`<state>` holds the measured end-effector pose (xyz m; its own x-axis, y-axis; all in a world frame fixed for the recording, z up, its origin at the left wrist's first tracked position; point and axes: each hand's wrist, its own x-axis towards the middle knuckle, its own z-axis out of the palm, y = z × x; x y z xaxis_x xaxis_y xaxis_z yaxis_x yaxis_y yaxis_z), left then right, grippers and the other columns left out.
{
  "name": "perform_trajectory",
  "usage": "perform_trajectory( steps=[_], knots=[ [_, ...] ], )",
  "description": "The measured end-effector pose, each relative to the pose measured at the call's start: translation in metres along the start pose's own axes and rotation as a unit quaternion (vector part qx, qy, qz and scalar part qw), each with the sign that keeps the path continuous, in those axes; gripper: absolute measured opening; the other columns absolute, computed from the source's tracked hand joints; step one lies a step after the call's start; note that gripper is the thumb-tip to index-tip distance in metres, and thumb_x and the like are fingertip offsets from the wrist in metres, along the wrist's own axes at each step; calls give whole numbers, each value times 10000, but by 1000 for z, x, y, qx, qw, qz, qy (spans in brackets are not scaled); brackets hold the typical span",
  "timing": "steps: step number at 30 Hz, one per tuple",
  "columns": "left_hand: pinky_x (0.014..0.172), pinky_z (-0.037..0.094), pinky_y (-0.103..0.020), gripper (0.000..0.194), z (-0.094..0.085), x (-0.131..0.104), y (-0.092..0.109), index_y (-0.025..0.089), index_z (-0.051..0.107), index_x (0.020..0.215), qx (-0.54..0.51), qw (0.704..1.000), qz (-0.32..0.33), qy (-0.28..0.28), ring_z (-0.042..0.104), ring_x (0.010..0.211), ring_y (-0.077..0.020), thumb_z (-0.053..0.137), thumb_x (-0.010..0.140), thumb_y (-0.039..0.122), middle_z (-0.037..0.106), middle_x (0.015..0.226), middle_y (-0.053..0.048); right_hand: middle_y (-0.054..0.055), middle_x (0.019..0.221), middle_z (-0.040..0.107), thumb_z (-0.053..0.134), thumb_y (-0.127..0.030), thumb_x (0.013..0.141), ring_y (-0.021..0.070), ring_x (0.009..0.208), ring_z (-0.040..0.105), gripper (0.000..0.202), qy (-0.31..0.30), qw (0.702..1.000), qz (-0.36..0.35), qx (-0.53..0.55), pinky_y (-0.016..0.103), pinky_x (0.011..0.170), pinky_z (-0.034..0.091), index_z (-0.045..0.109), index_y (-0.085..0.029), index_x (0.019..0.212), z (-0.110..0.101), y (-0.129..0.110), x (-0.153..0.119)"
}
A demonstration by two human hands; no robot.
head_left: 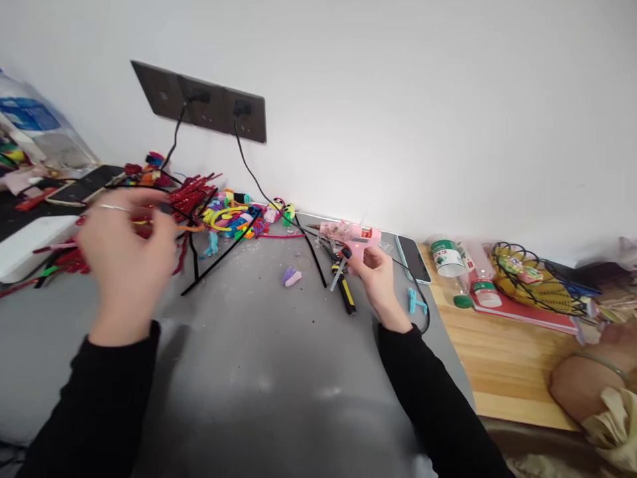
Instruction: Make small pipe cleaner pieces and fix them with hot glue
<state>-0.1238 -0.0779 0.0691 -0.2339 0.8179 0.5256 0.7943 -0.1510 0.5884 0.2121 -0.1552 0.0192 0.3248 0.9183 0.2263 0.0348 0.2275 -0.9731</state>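
Note:
My right hand (371,272) is wrapped round the handle of a pink glue gun (358,239), whose nozzle points left. A clear glue stick (337,275) shows below the gun. Motion blurs my left hand (127,252), raised at the left in front of red pipe cleaners (192,199); its thumb and forefinger are curved towards each other, and whether they grip anything is unclear. Between the hands lies a small purple and pink piece (292,276). Black pipe cleaners (219,255) lie nearby, and yellow-and-black pliers (345,291) rest beside my right hand.
Colourful pipe-cleaner figures (239,216) line the wall. A phone (414,259) and a blue clip (416,302) lie right of the gun. Bottles (485,289) and a yellow net bag (537,285) stand farther right, near another person's arm (587,375). A white box (34,245) lies left.

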Motion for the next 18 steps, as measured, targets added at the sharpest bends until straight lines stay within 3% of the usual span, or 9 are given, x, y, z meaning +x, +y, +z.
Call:
perform_trajectory(
  steps=[1,3,5,8,13,18],
  knots=[
    [943,546,-420,332,6,-14,13,174,712,1139,-40,999,4,-33,697,934,-269,543,888,310,755,1106,-90,-19,722,651,882,-502,668,96,567,476,384,-1,1000,4,2,249,520,440,664,-214,800,0,0,0],
    [768,561,-329,334,22,-42,38,178,714,1114,-160,973,25,-162,704,863,-231,572,858,336,772,1062,-85,-14,722,665,886,-529,661,96,548,481,406,0,1000,13,8,251,509,451,660,-217,789,0,0,-1],
    [694,559,-307,371,39,-63,56,176,720,1089,-254,918,31,-302,710,852,-230,599,847,430,775,1071,-104,-13,697,663,884,-568,660,103,540,498,433,6,1000,17,16,248,496,453,644,-222,760,0,2,-1],
    [700,570,-334,447,63,-78,72,162,728,1138,-311,848,24,-428,718,777,-220,600,855,485,782,1090,-122,-23,625,629,877,-619,662,130,566,560,478,16,1000,8,26,246,500,471,603,-231,719,-2,5,0],
    [603,528,-296,409,84,-77,91,163,717,1174,-352,783,22,-512,671,632,-176,655,836,385,777,964,-83,-41,580,614,909,-621,633,105,497,506,524,31,999,0,39,234,465,432,563,-231,683,-3,7,2],
    [576,480,-269,246,94,-73,102,179,746,1021,-334,780,62,-526,657,632,-179,677,840,330,726,750,-27,-31,639,650,898,-610,670,104,509,508,474,21,998,0,52,243,479,441,633,-225,750,-3,5,1]
  ],
)
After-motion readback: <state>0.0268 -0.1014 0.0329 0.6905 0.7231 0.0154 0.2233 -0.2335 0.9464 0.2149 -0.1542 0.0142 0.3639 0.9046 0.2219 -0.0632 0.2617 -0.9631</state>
